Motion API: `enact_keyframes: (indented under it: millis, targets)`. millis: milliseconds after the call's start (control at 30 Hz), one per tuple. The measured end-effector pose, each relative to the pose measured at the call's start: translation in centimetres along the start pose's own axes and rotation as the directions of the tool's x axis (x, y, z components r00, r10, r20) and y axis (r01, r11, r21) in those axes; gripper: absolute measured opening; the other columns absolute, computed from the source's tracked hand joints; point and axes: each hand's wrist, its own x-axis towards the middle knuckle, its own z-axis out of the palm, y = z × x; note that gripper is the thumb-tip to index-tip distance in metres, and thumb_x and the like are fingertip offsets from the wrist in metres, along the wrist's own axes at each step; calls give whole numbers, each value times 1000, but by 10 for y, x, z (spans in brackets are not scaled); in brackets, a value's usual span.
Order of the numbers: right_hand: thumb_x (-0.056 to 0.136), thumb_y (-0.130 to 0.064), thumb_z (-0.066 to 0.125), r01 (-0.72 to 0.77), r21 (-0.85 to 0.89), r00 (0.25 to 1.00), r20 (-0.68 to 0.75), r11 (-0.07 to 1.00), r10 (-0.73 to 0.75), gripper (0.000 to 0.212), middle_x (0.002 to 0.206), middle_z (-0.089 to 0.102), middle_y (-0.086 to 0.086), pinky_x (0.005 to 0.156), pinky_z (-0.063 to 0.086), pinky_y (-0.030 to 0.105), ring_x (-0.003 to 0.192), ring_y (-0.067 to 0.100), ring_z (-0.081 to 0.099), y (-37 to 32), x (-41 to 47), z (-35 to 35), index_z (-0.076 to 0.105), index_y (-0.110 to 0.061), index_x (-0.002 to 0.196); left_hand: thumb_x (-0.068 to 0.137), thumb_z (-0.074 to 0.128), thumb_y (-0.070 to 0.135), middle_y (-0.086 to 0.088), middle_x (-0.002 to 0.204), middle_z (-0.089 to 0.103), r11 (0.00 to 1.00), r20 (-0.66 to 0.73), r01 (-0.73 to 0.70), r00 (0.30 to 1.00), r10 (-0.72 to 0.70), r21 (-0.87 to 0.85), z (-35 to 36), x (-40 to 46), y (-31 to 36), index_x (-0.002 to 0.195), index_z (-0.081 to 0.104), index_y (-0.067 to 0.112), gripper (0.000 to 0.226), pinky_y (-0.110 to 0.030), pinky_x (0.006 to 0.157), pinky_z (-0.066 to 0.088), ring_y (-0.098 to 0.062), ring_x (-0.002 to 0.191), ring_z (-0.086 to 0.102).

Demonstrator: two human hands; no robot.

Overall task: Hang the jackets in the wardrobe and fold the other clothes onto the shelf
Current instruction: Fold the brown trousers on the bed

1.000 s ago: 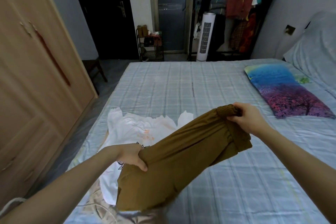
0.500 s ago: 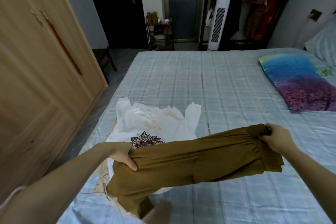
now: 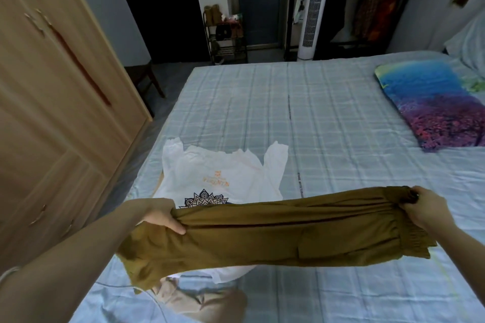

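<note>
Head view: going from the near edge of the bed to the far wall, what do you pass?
Beige garment → brown trousers held by both hands → white T-shirt → bare checked bedsheet → shoe rack.

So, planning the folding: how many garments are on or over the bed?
3: brown trousers held stretched between both hands, white T-shirt flat beneath, beige garment at the near edge. More may be hidden.

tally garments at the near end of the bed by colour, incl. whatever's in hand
Brown: 1, trousers stretched between left hand and right hand
White: 1, printed T-shirt lying on the bed
Beige: 1, garment partly under the others
Total: 3
</note>
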Motion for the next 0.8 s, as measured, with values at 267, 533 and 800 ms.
enact_keyframes:
  millis: [267, 533, 800]
  targets:
    - [77, -4, 63, -140, -77, 984, 102, 987, 148, 17, 79, 60, 17, 65, 42, 37, 74, 32, 54, 17, 32, 18, 57, -6, 92, 62, 75, 70, 8, 100, 74, 986, 139, 69, 989, -47, -152, -21, 43, 18, 103, 72, 22, 64, -30, 96, 51, -10, 93, 69]
    - [73, -12, 72, -258, -191, 934, 199, 947, 295, 21, 77, 64, 13, 69, 44, 38, 74, 33, 59, 65, 85, 88, 65, -8, 93, 69, 54, 38, 2, 92, 65, 987, 47, 111, 992, -117, 115, -42, 124, -3, 82, 67, 21, 25, -33, 82, 50, -15, 84, 60]
    - [79, -10, 72, -248, -63, 969, -9, 967, 248, 33, 87, 64, 27, 71, 45, 45, 85, 46, 60, 46, 97, 162, 55, 1, 105, 90, 41, 67, 3, 100, 62, 876, -327, 271, 934, -140, 399, -34, 244, -15, 106, 60, 24, 49, -32, 75, 43, -18, 93, 58]
